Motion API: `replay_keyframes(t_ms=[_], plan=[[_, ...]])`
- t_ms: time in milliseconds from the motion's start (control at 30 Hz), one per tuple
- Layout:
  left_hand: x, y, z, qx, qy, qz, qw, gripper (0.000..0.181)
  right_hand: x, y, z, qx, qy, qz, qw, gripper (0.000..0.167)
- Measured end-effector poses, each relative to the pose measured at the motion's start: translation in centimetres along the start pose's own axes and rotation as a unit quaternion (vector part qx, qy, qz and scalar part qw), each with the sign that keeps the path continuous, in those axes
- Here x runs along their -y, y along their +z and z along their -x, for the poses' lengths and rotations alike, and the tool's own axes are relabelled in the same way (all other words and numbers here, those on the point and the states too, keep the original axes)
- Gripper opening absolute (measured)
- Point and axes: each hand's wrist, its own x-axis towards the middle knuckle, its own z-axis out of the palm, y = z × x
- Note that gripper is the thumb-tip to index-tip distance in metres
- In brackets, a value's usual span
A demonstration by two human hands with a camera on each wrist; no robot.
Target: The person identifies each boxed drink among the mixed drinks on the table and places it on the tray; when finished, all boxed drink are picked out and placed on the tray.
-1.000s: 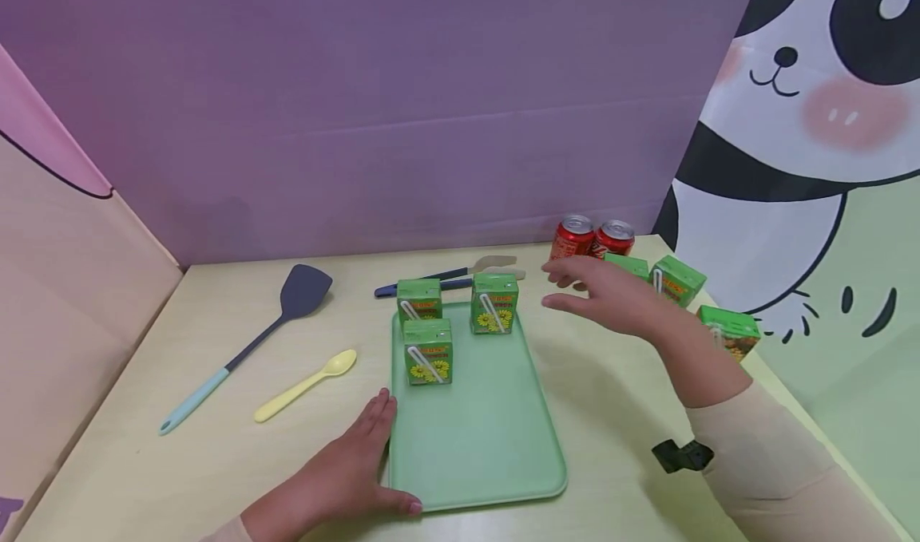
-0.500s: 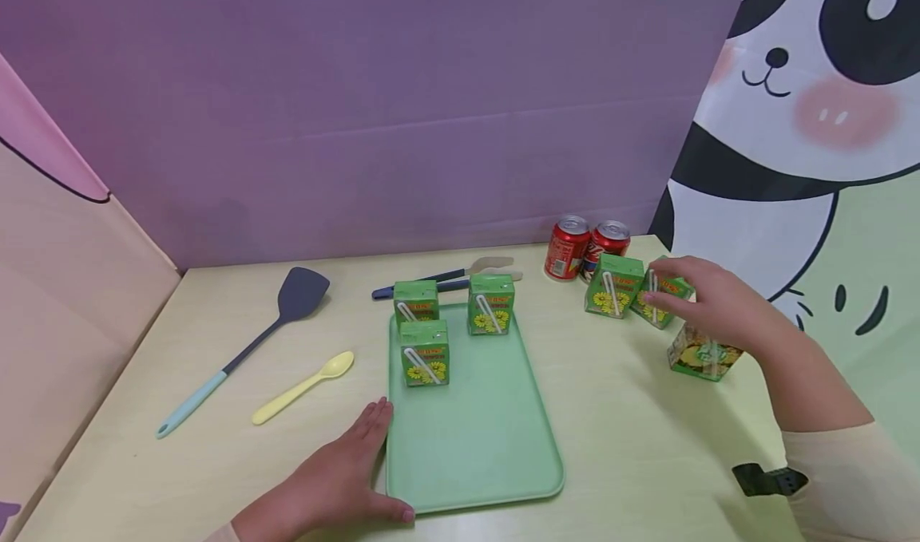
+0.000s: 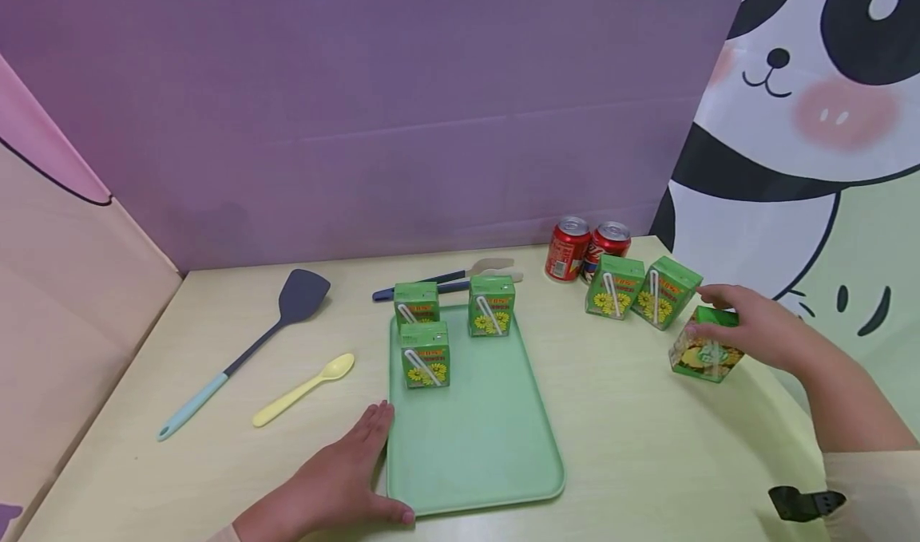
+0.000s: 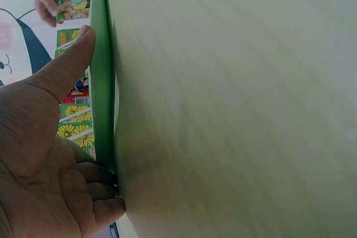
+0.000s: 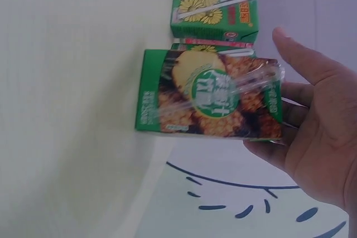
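Observation:
My left hand (image 3: 338, 474) touches the left edge and near-left corner of a light green tray (image 3: 489, 446), fingers extended. Three green juice boxes with yellow flowers stand at the tray's far end, the nearest juice box (image 3: 426, 358) in front. My right hand (image 3: 769, 326) is around the top of a juice box with a pineapple picture (image 5: 206, 96), which stands on the table. In the right wrist view the fingers lie partly behind that box, while the thumb (image 5: 304, 57) sticks out apart from it.
Two flower juice boxes (image 3: 614, 286) stand left of the pineapple one, before two red cans (image 3: 568, 248). Dark-handled utensils (image 3: 453, 284) lie behind the tray. To its left are a spatula (image 3: 302, 298) and a yellow spoon (image 3: 305, 389).
My right hand has moved right, past the cans and flower juice boxes, to the pineapple juice box. The left hand stays at the tray's edge.

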Motion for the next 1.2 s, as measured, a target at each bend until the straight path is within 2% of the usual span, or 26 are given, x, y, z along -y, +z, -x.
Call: replay_keyframes(t_ms=[100, 333, 667, 900, 1200], plan=[[-0.1, 0.0, 0.0, 0.000, 0.000, -0.001, 1.0000, 0.138, -0.5, 0.2, 0.0, 0.007, 0.007, -0.004, 0.9999, 0.094], [-0.2, -0.1, 0.1, -0.002, 0.000, -0.001, 1.0000, 0.138, -1.0, 0.6, -0.1, 0.015, 0.015, 0.010, 0.9997, 0.085], [0.0, -0.1, 0.1, -0.006, 0.010, -0.005, 0.9999, 0.137, -0.9, 0.8, -0.2, 0.000, 0.001, 0.026, 0.9997, 0.079], [0.0, -0.1, 0.0, 0.000, 0.003, -0.001, 1.0000, 0.137, 0.7, 0.9, -0.6, -0.011, -0.018, 0.035, 0.9992, 0.076], [-0.1, 0.0, 0.2, -0.003, 0.007, 0.001, 1.0000, 0.136, 4.2, 1.2, -1.9, -0.016, -0.065, 0.046, 0.9967, 0.073]])
